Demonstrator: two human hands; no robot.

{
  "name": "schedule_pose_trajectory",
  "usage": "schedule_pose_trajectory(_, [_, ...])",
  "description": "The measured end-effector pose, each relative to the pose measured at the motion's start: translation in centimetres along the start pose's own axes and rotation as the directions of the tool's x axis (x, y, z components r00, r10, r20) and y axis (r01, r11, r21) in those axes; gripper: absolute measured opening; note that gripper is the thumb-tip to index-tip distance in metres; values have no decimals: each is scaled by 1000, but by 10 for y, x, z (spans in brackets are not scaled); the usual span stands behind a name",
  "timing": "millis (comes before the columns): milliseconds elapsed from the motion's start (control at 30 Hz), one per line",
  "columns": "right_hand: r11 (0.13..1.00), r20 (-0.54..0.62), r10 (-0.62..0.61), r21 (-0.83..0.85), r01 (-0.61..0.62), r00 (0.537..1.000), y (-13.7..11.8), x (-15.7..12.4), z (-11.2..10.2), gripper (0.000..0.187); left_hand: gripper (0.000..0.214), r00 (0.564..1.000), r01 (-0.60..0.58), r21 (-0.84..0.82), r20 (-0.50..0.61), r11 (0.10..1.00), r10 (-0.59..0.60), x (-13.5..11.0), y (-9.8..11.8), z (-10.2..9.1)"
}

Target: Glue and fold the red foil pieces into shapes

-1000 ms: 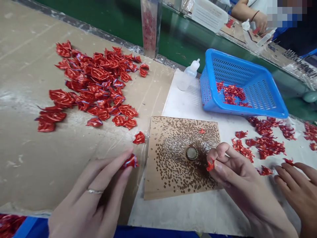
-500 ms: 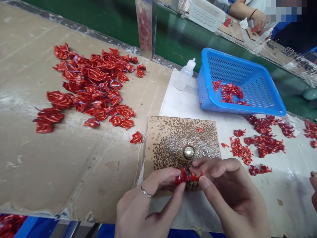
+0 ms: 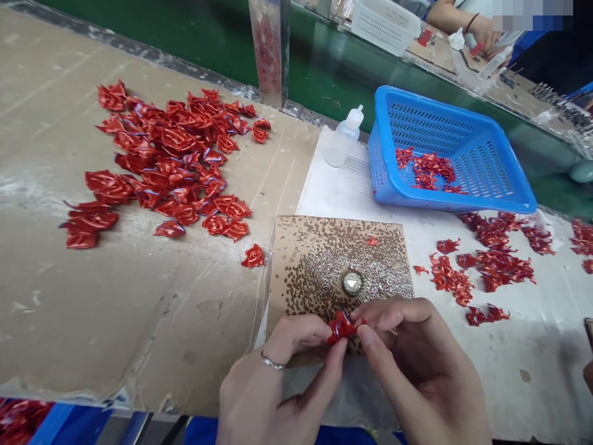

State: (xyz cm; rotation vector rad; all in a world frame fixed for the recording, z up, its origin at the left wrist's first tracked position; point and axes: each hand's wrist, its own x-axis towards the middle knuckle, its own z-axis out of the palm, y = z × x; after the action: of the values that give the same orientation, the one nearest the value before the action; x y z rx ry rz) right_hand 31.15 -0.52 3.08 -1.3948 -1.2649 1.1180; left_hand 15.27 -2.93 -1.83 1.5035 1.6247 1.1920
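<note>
My left hand (image 3: 273, 389), wearing a silver ring, and my right hand (image 3: 417, 364) meet at the front edge of a cardboard square. Their fingertips pinch one crumpled red foil piece (image 3: 343, 327) with blue streaks from both sides, hiding part of it. Just behind the fingers, a round metal disc (image 3: 352, 283) sits on the brown-speckled cardboard square (image 3: 306, 266). One small red scrap (image 3: 372, 241) lies on that square. Left of my hands lies a loose red foil piece (image 3: 252, 256), and beyond it spreads a large heap of similar pieces (image 3: 162, 161).
A blue plastic basket (image 3: 463, 203) holding red scraps and a plastic dropper bottle (image 3: 340, 145) stand on a white sheet (image 3: 333, 198). More red pieces (image 3: 495, 269) lie right. A co-worker's hand (image 3: 482, 31) works at the far bench by a white basket (image 3: 384, 25).
My hands have come together from opposite sides, and both now pinch the red foil piece. The other fingers at the right edge have mostly left view, and the whole view has shifted slightly.
</note>
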Motion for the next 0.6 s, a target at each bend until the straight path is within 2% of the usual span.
schedule_pose_trajectory(133, [1000, -2, -9, -24, 9, 1000, -2, -3, -1, 24, 8, 1000, -30, -74, 8, 997, 30, 15, 15, -3])
schedule_pose_trajectory(267, [999, -11, -23, -42, 22, 1000, -3, -3, -1, 23, 21, 995, -80, -132, 53, 988, 88, 25, 23, -7])
schedule_pose_trajectory(433, [997, -15, -45, -66, 44, 999, -5, -6, 2, 25, 19, 988, -143, -105, 43, 984, 149, 26, 23, -9])
schedule_pose_trajectory(600, [999, -64, 31, -24, -33, 997, -8, -6, 1, 20, 24, 965, -238, -95, 87, 967, 247, 27, 21, -12])
